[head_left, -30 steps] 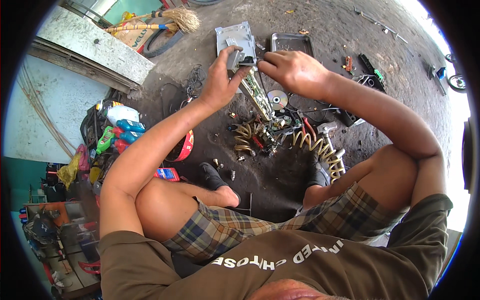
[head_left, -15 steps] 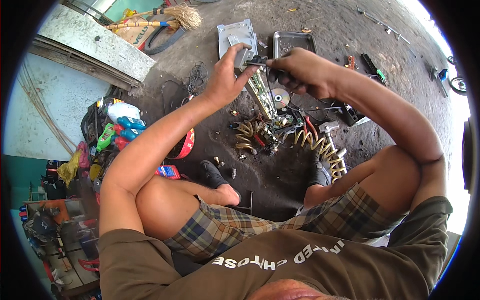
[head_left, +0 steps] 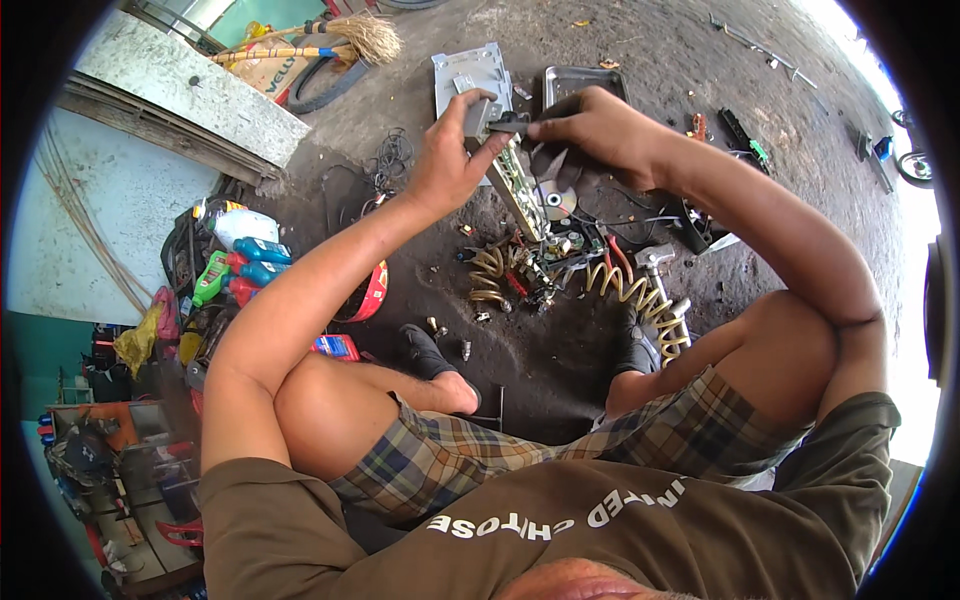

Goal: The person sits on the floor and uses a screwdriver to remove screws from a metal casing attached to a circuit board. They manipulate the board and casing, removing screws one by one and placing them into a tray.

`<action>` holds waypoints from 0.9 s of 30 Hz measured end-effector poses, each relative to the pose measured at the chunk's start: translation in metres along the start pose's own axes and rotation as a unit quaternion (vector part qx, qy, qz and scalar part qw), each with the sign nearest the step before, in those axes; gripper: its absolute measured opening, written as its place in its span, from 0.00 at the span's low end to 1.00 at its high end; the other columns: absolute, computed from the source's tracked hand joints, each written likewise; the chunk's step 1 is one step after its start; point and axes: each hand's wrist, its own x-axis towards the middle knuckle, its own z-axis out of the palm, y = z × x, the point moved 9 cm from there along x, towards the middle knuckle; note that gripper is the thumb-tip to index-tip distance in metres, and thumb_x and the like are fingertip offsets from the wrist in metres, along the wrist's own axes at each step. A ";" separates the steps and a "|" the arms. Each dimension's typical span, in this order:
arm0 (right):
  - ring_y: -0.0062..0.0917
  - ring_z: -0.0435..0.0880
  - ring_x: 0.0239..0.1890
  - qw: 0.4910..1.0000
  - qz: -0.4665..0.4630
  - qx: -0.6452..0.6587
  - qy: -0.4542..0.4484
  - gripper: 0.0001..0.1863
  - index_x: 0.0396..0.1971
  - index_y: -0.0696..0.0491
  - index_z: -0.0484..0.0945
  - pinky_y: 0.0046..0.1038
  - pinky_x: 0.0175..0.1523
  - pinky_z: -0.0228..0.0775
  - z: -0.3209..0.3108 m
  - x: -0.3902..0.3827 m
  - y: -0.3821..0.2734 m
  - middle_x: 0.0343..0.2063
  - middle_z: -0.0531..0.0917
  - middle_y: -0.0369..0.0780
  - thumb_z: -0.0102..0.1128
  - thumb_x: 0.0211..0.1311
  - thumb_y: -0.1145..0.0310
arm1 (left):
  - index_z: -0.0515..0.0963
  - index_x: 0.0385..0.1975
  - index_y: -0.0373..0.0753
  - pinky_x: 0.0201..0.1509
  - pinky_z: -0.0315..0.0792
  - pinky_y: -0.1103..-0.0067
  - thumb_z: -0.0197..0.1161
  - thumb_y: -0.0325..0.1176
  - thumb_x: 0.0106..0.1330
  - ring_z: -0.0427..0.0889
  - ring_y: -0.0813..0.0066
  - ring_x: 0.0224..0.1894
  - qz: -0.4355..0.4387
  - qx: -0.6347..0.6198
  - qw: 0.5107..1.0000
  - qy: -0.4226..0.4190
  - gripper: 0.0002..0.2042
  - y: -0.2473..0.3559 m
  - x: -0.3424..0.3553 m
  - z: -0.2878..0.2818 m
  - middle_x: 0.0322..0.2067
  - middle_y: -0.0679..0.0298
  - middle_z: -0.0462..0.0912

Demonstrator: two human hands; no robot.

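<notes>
My left hand [head_left: 448, 160] is closed around the upper end of a long grey metal casing [head_left: 481, 122], its thumb and fingers on opposite sides. An open side of the casing shows a pale green circuit board [head_left: 520, 190], and its lower end slants down toward loose parts on the ground. At the top end, my right hand [head_left: 600, 140] pinches a small black piece [head_left: 512, 123] between thumb and forefinger; its exact kind is not clear. The other fingers of that hand hang lower, dark and slightly blurred.
A grey metal panel [head_left: 470, 75] and a metal tray [head_left: 585, 85] lie beyond my hands. Below sit a disc [head_left: 557, 200], a yellow coiled hose [head_left: 640, 290], a hammer [head_left: 655, 258] and red-handled pliers [head_left: 619, 256]. Bottles [head_left: 262, 248] crowd the left; a red round container [head_left: 372, 292] stands nearer.
My right hand has shifted slightly left and its lower fingers have loosened from a tighter curl. The left hand keeps its hold on the casing, almost unmoved.
</notes>
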 end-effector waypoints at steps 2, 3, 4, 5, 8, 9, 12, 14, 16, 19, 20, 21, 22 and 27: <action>0.20 0.84 0.19 0.999 0.014 -0.021 -0.041 0.13 0.35 0.58 0.85 0.25 0.19 0.70 -0.004 0.010 0.008 0.24 0.88 0.38 0.65 0.75 0.63 | 0.71 0.64 0.37 0.46 0.79 0.75 0.70 0.31 0.73 0.87 0.74 0.45 -0.003 -0.008 1.000 0.006 0.23 0.003 -0.001 0.001 0.45 0.55 0.88; 0.20 0.84 0.19 0.999 0.007 -0.030 -0.040 0.12 0.35 0.59 0.85 0.27 0.20 0.71 -0.005 0.011 0.009 0.23 0.87 0.38 0.65 0.75 0.64 | 0.71 0.64 0.37 0.45 0.79 0.75 0.70 0.31 0.72 0.87 0.74 0.44 -0.007 -0.002 1.000 0.008 0.23 0.005 -0.001 0.002 0.45 0.55 0.88; 0.21 0.83 0.20 0.998 0.000 -0.039 -0.040 0.12 0.35 0.59 0.84 0.28 0.21 0.72 -0.006 0.012 0.011 0.22 0.86 0.38 0.65 0.75 0.64 | 0.72 0.63 0.37 0.44 0.79 0.75 0.70 0.31 0.72 0.87 0.74 0.43 -0.012 0.004 1.000 0.009 0.23 0.006 -0.002 0.001 0.44 0.55 0.88; 0.23 0.84 0.21 0.983 -0.112 -0.142 0.014 0.11 0.35 0.59 0.84 0.31 0.23 0.74 -0.014 0.015 0.000 0.21 0.85 0.39 0.65 0.74 0.65 | 0.72 0.63 0.37 0.42 0.79 0.75 0.71 0.31 0.72 0.87 0.74 0.42 -0.010 0.009 1.000 0.013 0.23 0.008 -0.001 0.002 0.44 0.56 0.88; 0.34 0.87 0.26 0.825 -0.359 -0.420 0.115 0.09 0.36 0.59 0.82 0.38 0.31 0.78 0.000 -0.001 -0.023 0.21 0.84 0.42 0.64 0.71 0.68 | 0.73 0.63 0.37 0.39 0.78 0.75 0.71 0.31 0.72 0.87 0.73 0.39 0.000 0.023 0.999 0.022 0.22 0.007 0.000 0.000 0.43 0.55 0.88; 0.39 0.89 0.30 0.762 -0.390 -0.504 0.116 0.09 0.38 0.60 0.82 0.41 0.36 0.80 0.009 -0.008 -0.027 0.23 0.86 0.44 0.63 0.69 0.69 | 0.73 0.63 0.37 0.39 0.78 0.75 0.71 0.32 0.72 0.87 0.73 0.38 0.003 0.025 0.999 0.024 0.22 0.006 -0.001 -0.002 0.43 0.55 0.88; 0.47 0.90 0.35 0.706 -0.403 -0.570 0.121 0.11 0.43 0.58 0.83 0.46 0.40 0.81 0.019 -0.012 -0.028 0.26 0.87 0.45 0.64 0.67 0.67 | 0.72 0.62 0.34 0.46 0.77 0.70 0.71 0.34 0.72 0.86 0.62 0.44 -0.006 0.006 1.000 0.015 0.24 0.006 0.000 -0.005 0.47 0.49 0.86; 0.46 0.89 0.33 0.752 -0.386 -0.516 0.136 0.12 0.42 0.57 0.84 0.45 0.39 0.80 0.014 -0.011 -0.026 0.27 0.87 0.46 0.65 0.71 0.64 | 0.71 0.61 0.28 0.63 0.76 0.61 0.72 0.37 0.71 0.84 0.41 0.59 -0.029 -0.011 1.000 -0.003 0.26 0.003 0.001 -0.003 0.54 0.40 0.83; 0.30 0.82 0.21 0.906 -0.266 -0.301 0.134 0.15 0.34 0.53 0.85 0.32 0.26 0.69 -0.012 0.010 -0.015 0.21 0.83 0.37 0.68 0.72 0.56 | 0.72 0.62 0.32 0.52 0.78 0.68 0.71 0.35 0.72 0.87 0.57 0.48 -0.019 -0.006 1.000 0.002 0.25 0.006 0.003 -0.003 0.50 0.47 0.86; 0.12 0.67 0.17 0.997 0.076 0.022 0.003 0.18 0.29 0.49 0.86 0.20 0.21 0.51 -0.005 0.010 0.009 0.16 0.77 0.26 0.71 0.71 0.50 | 0.72 0.63 0.33 0.52 0.79 0.68 0.71 0.35 0.72 0.89 0.58 0.48 0.036 0.031 0.999 0.026 0.25 0.016 0.001 -0.005 0.48 0.48 0.87; 0.12 0.68 0.17 0.998 0.063 0.000 0.004 0.18 0.28 0.49 0.85 0.20 0.21 0.51 -0.008 0.010 0.008 0.16 0.76 0.26 0.71 0.71 0.50 | 0.71 0.63 0.32 0.55 0.79 0.67 0.71 0.35 0.72 0.89 0.54 0.50 0.066 0.045 0.996 0.037 0.25 0.023 0.003 -0.004 0.48 0.47 0.87; 0.12 0.68 0.17 0.999 0.050 -0.021 0.004 0.19 0.27 0.49 0.85 0.21 0.20 0.50 -0.010 0.009 0.008 0.15 0.76 0.27 0.71 0.71 0.50 | 0.71 0.63 0.32 0.60 0.78 0.65 0.71 0.34 0.72 0.87 0.48 0.55 0.036 0.020 0.999 0.019 0.25 0.020 0.002 0.000 0.51 0.45 0.86; 0.12 0.69 0.18 0.998 0.038 -0.042 0.005 0.19 0.27 0.49 0.85 0.21 0.20 0.50 -0.011 0.008 0.007 0.15 0.75 0.27 0.71 0.71 0.50 | 0.71 0.63 0.32 0.60 0.78 0.65 0.71 0.33 0.71 0.87 0.48 0.55 0.033 0.017 0.999 0.017 0.25 0.020 0.002 0.001 0.51 0.45 0.86; 0.43 0.90 0.37 0.695 -0.406 -0.574 0.150 0.10 0.34 0.57 0.83 0.41 0.48 0.84 0.018 -0.016 -0.040 0.30 0.87 0.44 0.66 0.65 0.64 | 0.72 0.64 0.34 0.55 0.79 0.67 0.71 0.32 0.71 0.89 0.53 0.52 0.051 0.045 0.997 0.041 0.25 0.019 0.002 -0.006 0.51 0.46 0.86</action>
